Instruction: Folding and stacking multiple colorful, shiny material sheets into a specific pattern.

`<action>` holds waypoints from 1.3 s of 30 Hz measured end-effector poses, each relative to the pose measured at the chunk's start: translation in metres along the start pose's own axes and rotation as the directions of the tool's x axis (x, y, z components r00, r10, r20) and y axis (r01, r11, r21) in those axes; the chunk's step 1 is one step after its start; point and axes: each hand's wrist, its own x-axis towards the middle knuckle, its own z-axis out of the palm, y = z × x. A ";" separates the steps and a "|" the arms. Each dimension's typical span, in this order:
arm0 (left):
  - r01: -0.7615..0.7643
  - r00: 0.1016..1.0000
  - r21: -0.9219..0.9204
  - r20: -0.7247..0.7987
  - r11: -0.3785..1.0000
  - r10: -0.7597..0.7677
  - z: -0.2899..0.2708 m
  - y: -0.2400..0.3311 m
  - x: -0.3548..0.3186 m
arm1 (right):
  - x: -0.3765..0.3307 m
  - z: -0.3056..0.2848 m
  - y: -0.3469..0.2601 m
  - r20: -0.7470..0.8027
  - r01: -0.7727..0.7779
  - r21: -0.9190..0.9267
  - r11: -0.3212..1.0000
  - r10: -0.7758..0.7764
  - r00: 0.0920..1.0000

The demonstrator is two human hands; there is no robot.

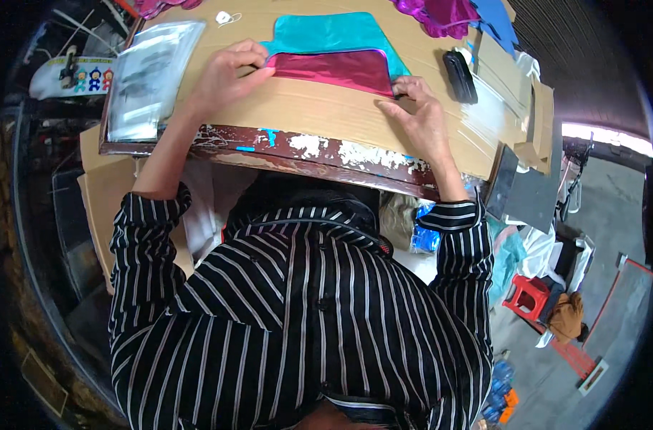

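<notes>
A piece of shiny teal fabric [326, 32] lies on the cardboard, its near part showing a magenta panel [333, 70]. Whether the magenta is a folded-over back or a second piece I cannot tell. At its left end my left hand [229, 77] is closed, thumb and fingers pinching the edge. My right hand [421, 115] pinches the right corner with its fingertips, the thumb held a little apart from the cloth. Between the two hands the near magenta edge runs fairly straight.
Cardboard [305, 107] covers the worn brown table. Clear plastic bags [154, 79] lie at left, a small white item with string [227, 17] at the back. A black pouch [460, 76] is right of my right hand. More magenta fabric [441, 14] lies far right; a red stool [527, 297] stands on the floor.
</notes>
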 end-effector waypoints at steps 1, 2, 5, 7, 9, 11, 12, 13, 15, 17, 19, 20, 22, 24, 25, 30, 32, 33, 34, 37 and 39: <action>0.004 1.000 -0.011 -0.011 1.000 -0.004 0.001 0.003 0.000 | -0.002 0.001 0.004 -0.011 -0.006 0.001 1.000 0.006 1.000; 0.009 1.000 -0.022 -0.024 1.000 -0.009 0.002 0.005 0.000 | -0.003 0.005 0.008 -0.029 -0.026 0.050 0.998 0.027 0.999; 0.010 0.999 -0.029 -0.031 1.000 -0.011 0.003 0.008 0.004 | -0.008 0.009 0.017 -0.066 -0.056 0.153 0.987 0.067 0.996; 0.029 0.999 -0.020 -0.041 0.999 -0.030 0.000 0.009 -0.001 | -0.007 0.013 0.017 -0.077 -0.080 0.147 0.986 0.092 0.993; 0.034 0.998 -0.007 -0.044 0.999 -0.034 -0.001 0.009 -0.002 | -0.005 0.017 0.017 -0.076 -0.082 0.158 0.984 0.095 0.993; 0.032 0.998 -0.003 -0.050 0.999 -0.032 -0.001 0.010 -0.002 | -0.005 0.018 0.020 -0.075 -0.105 0.181 0.978 0.120 0.990; 0.042 0.998 0.013 -0.056 0.999 -0.042 -0.003 0.010 -0.002 | -0.004 0.018 0.022 -0.073 -0.115 0.193 0.974 0.132 0.989; 0.039 0.998 0.026 -0.058 0.999 -0.038 -0.003 0.010 -0.001 | -0.004 0.019 0.022 -0.065 -0.107 0.203 0.973 0.123 0.990; 0.033 0.998 0.049 -0.063 0.998 -0.030 -0.001 0.010 0.000 | -0.003 0.019 0.021 -0.056 -0.150 0.188 0.971 0.163 0.985; 0.130 0.987 0.046 -0.101 0.990 -0.125 0.007 0.013 0.001 | -0.001 0.018 0.019 -0.038 -0.165 0.182 0.969 0.175 0.984; 0.294 0.944 0.011 -0.157 0.956 -0.289 0.014 0.015 0.000 | 0.001 0.015 0.015 -0.023 -0.170 0.118 0.978 0.174 0.984; 0.304 0.941 0.010 -0.163 0.953 -0.298 0.015 0.013 -0.001 | 0.003 0.016 0.014 -0.017 -0.173 0.083 0.981 0.175 0.984; 0.265 0.948 0.044 -0.192 0.963 -0.252 0.019 0.009 0.003 | 0.003 0.018 0.015 -0.023 -0.168 0.085 0.982 0.170 0.985; 0.248 0.950 0.054 -0.207 0.967 -0.232 0.021 0.006 0.002 | 0.003 0.020 0.017 -0.052 -0.162 0.094 0.982 0.167 0.985; 0.220 0.957 0.109 -0.217 0.969 -0.193 0.021 0.005 0.002 | 0.004 0.020 0.018 -0.049 -0.164 0.089 0.983 0.168 0.985; 0.227 0.971 0.287 -0.145 0.931 -0.192 0.021 0.006 0.003 | 0.007 0.017 0.017 -0.054 -0.126 -0.030 0.992 0.124 0.991; 0.248 0.968 0.322 -0.107 0.914 -0.225 0.023 0.017 0.014 | 0.010 0.015 0.017 -0.035 -0.123 -0.017 0.992 0.122 0.992; 0.148 0.986 0.423 -0.138 0.894 -0.098 0.019 0.027 0.020 | 0.012 0.016 0.016 -0.045 -0.129 -0.024 0.991 0.128 0.991; 0.055 0.987 0.522 -0.157 0.851 0.033 0.015 0.036 0.027 | 0.014 0.016 0.015 -0.036 -0.147 -0.028 0.989 0.146 0.989; -0.219 0.974 0.552 0.079 0.805 0.211 0.025 0.041 0.051 | 0.018 0.020 0.010 -0.009 -0.170 -0.039 0.985 0.170 0.985; -0.398 0.908 0.432 0.309 0.809 0.282 0.044 0.039 0.077 | 0.015 0.015 0.011 0.003 -0.193 -0.069 0.979 0.193 0.981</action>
